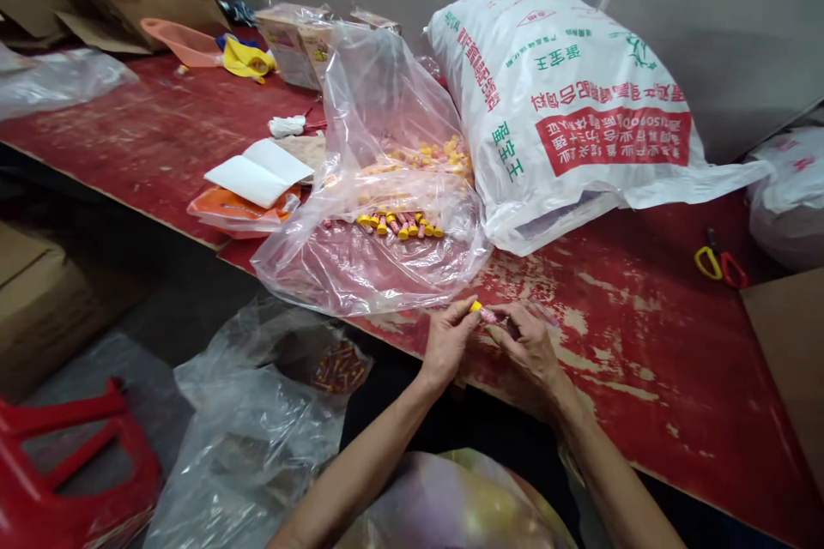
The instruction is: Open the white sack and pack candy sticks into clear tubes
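Over the table's front edge, my left hand [449, 333] pinches the yellow cap of a small pink tube [488, 316]. My right hand [528, 338] has its fingers closed around the tube's other end. Whether the cap is fully seated cannot be made out. Just beyond my hands, a clear plastic bag [309, 279] lies open, with several yellow-capped pink tubes [402, 226] at its mouth and more heaped farther inside.
A large white woven sack [579, 60] stands behind, right of the clear bag. Scissors [721, 266] lie at the right. White paper [261, 171] rests on an orange packet at the left. Below the table, another plastic bag [257, 412] holds small tubes, near a red stool [77, 463].
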`<state>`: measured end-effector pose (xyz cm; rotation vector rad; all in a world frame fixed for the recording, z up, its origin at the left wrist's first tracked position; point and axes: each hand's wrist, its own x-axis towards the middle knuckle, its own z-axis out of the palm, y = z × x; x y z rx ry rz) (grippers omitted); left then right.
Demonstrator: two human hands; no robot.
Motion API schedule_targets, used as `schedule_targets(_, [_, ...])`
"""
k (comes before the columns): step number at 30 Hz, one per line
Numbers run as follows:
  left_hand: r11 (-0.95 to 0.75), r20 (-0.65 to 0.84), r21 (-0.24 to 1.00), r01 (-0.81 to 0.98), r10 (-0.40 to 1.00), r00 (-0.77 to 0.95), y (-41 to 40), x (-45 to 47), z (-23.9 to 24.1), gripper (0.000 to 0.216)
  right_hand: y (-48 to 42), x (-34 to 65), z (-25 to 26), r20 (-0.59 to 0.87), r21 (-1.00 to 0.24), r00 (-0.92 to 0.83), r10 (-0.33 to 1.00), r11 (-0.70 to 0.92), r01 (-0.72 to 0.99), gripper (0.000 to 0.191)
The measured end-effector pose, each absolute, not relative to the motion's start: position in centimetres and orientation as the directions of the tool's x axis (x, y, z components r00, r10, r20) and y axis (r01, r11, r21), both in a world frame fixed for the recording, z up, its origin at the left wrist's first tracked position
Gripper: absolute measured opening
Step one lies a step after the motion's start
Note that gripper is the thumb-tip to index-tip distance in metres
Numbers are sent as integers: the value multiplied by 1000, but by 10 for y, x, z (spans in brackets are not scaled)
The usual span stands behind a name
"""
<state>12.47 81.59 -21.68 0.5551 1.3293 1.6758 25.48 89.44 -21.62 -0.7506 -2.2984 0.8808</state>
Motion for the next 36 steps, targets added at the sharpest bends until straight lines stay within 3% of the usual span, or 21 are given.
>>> schedule_targets(4, [13,-43,997,-76,913,-406,800,145,-219,35,884,266,-219,336,-635,-703,626,702,322,18])
schedule_targets(9, [74,-54,992,98,978,-199,795,165,-225,41,873,308,-228,225,-527,-772,595,740,417,22])
schedule_targets(13, [86,-64,945,316,995,-77,803,174,-229,28,887,354,-208,-154,-218,-788,596,758,615,25])
schedule_targets(16, [66,-4,934,352,985,-175,809,172,-236,26,904,377,-191,-435,67,-597,674,685,725,23])
schedule_targets(18, [39,34,943,330,977,-212,812,168,-243,25,912,383,-187,-511,172,-498,700,651,739,26])
schedule_targets(30, [28,51,964,264,956,-290,819,170,-254,27,911,365,-191,-594,275,-311,742,550,788,33])
schedule_targets(36, [57,3,978,201,958,-285,816,169,-258,30,918,368,-198,-596,249,-338,729,567,785,31])
